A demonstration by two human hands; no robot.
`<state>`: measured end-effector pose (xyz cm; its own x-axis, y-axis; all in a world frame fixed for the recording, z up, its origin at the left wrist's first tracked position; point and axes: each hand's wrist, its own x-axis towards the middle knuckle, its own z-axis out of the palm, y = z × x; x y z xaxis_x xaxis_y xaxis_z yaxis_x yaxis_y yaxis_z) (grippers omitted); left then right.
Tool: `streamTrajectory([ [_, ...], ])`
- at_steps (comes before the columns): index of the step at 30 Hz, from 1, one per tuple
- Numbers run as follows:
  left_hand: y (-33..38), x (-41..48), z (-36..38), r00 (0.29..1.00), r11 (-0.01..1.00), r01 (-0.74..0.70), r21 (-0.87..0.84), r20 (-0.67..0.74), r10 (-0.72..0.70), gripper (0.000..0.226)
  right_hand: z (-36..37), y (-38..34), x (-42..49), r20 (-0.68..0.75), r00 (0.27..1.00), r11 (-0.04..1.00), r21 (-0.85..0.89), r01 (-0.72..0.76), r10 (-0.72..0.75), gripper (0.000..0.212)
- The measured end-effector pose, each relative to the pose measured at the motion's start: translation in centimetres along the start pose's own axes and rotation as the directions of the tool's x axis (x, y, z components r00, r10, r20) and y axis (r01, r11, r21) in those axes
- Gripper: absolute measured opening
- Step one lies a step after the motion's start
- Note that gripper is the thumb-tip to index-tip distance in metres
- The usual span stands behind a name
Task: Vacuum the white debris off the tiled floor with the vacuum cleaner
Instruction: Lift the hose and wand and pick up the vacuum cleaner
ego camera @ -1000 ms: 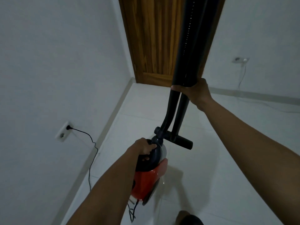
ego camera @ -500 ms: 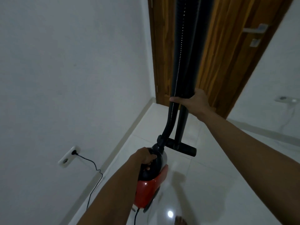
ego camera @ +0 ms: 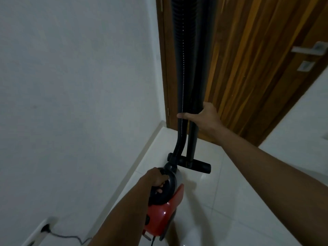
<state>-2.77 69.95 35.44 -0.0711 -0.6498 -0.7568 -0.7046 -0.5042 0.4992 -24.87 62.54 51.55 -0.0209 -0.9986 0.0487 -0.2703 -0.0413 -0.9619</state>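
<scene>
The vacuum cleaner (ego camera: 159, 217) is glossy red below and black above. The hose (ego camera: 181, 68) is black and ribbed, with a line of light specks. The floor nozzle (ego camera: 195, 166) is black. The tiled floor (ego camera: 230, 201) is glossy white with thin grey joints. The door (ego camera: 248, 68) is brown wood with dark-to-orange vertical streaks. The door handle (ego camera: 308, 49) is silver. The wall (ego camera: 71, 86) is plain white. The socket (ego camera: 40, 231) is white and the cord (ego camera: 71, 237) is black.

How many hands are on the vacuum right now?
2. The left hand grips the handle on the red body; the right hand holds the hose and wand together, higher up.
</scene>
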Motion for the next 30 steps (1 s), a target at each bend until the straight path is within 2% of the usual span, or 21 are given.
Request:
streamTrajectory([
  [3,2.1,4.6,-3.1,0.999,0.999,-0.028,-0.014,-0.014,0.028,0.045,0.6,1.1,6.0,-0.036,0.999,0.999,-0.011,-0.03,0.029,0.061],
  [5,3.5,7.3,-5.3,0.998,0.998,-0.049,0.034,-0.04,0.05,0.05,0.9,1.5,9.6,-0.035,0.999,0.999,-0.017,-0.035,0.034,0.056],
  [12,8.4,16.7,-13.1,0.999,0.999,0.032,0.008,-0.032,-0.031,0.046,2.8,2.5,21.7,-0.001,0.999,0.999,-0.009,-0.052,0.052,0.042],
  [16,10.7,23.8,-16.7,1.0,0.996,0.028,0.086,-0.016,-0.027,0.049,4.7,5.2,29.3,-0.001,0.998,0.998,0.006,-0.061,0.061,0.038],
  [21,14.1,33.6,-20.5,0.998,0.985,0.058,0.162,-0.013,-0.056,0.058,7.5,10.3,40.3,0.021,0.996,0.996,0.041,-0.082,0.082,0.032],
  [25,16.5,41.3,-23.0,0.996,0.996,0.086,0.026,-0.025,-0.086,0.047,9.6,15.5,48.5,0.035,0.991,0.988,0.088,-0.13,0.127,0.032],
  [27,16.5,46.1,-23.6,0.991,0.994,0.103,0.024,-0.087,-0.101,0.049,10.7,18.4,52.0,0.015,0.99,0.986,0.091,-0.143,0.142,0.032],
  [30,15.5,53.2,-23.8,0.987,0.992,0.125,0.013,-0.099,-0.123,0.049,12.7,23.7,56.7,-0.022,0.992,0.99,0.064,-0.123,0.124,0.041],
])
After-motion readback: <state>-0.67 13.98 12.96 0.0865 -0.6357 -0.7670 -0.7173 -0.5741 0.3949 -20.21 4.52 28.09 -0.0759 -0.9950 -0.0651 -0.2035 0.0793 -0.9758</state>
